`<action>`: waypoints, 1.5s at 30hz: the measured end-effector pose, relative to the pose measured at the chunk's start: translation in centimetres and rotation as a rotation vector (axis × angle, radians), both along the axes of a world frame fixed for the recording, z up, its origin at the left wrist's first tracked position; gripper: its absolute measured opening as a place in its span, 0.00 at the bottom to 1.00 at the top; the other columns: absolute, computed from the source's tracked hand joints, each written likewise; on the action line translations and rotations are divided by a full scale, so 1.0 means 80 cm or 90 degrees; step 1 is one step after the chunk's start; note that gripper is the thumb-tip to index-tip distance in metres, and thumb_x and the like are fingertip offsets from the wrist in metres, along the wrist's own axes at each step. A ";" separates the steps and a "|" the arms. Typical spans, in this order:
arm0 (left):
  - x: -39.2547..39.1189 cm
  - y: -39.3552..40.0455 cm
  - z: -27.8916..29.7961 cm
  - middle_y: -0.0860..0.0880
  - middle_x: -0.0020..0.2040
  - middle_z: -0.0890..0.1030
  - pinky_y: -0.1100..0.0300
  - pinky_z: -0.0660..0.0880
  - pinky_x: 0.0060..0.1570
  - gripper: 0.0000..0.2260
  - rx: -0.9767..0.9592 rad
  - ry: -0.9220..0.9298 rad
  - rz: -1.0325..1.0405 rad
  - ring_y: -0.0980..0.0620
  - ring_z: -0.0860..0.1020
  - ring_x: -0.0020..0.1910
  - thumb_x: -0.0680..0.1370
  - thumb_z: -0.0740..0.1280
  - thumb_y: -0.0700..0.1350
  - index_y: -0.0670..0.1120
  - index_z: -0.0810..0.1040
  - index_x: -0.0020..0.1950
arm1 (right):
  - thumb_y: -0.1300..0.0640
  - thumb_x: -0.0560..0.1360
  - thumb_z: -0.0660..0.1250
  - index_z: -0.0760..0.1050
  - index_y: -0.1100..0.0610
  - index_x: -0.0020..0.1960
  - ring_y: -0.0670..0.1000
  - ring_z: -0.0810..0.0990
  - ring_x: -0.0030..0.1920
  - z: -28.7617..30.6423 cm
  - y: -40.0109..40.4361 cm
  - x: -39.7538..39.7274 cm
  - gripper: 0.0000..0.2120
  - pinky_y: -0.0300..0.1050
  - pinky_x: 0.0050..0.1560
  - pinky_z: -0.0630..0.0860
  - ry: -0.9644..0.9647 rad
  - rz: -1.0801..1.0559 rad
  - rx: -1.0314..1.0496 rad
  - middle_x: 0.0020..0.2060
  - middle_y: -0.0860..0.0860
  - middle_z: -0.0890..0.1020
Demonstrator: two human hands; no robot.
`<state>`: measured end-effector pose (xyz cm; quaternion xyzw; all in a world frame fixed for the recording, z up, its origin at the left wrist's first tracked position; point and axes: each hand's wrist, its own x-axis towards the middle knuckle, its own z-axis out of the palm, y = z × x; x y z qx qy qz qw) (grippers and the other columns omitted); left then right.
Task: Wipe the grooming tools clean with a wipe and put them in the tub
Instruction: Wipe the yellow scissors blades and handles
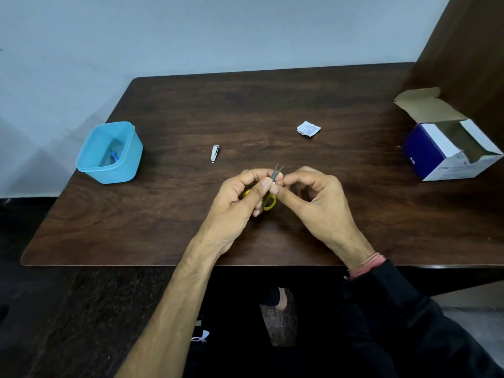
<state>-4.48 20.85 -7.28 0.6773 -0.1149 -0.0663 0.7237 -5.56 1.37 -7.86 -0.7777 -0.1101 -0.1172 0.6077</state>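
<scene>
Small scissors (276, 173) with yellow handles are held over the middle of the dark wooden table (191, 110), blades slightly parted and pointing away from me. My left hand (240, 197) grips the handles. My right hand (311, 197) pinches the blades near their base; a bit of white, perhaps the wipe, shows between the fingertips. A silver nail clipper (215, 153) lies on the table to the left of the hands. The blue plastic tub (131, 159) stands at the far left with a small blue tool (114, 155) inside.
A torn white wipe sachet (308, 128) lies beyond the hands to the right. An open blue and white cardboard box (436, 156) stands at the right edge. The table's front edge runs just under my wrists, and a wall stands behind.
</scene>
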 end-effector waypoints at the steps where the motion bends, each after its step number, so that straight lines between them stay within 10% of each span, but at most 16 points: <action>1: 0.000 0.000 0.000 0.47 0.53 0.81 0.65 0.70 0.36 0.11 0.000 0.002 -0.006 0.58 0.69 0.36 0.86 0.67 0.46 0.45 0.87 0.63 | 0.54 0.77 0.82 0.88 0.51 0.48 0.44 0.77 0.36 -0.001 -0.002 0.000 0.03 0.43 0.41 0.74 0.003 -0.001 0.007 0.41 0.45 0.84; 26: -0.004 0.002 0.004 0.59 0.33 0.71 0.65 0.60 0.33 0.11 0.000 0.047 0.009 0.60 0.63 0.31 0.90 0.62 0.40 0.41 0.83 0.66 | 0.52 0.76 0.82 0.90 0.49 0.47 0.56 0.74 0.35 -0.003 -0.006 0.005 0.02 0.52 0.39 0.72 0.052 0.046 0.010 0.40 0.51 0.85; 45: -0.004 -0.002 0.013 0.55 0.36 0.65 0.61 0.61 0.34 0.12 -0.076 0.068 0.111 0.47 0.55 0.39 0.91 0.62 0.43 0.42 0.83 0.68 | 0.56 0.80 0.78 0.91 0.49 0.52 0.43 0.76 0.36 0.005 0.002 0.000 0.04 0.32 0.42 0.69 0.034 -0.007 -0.093 0.38 0.38 0.81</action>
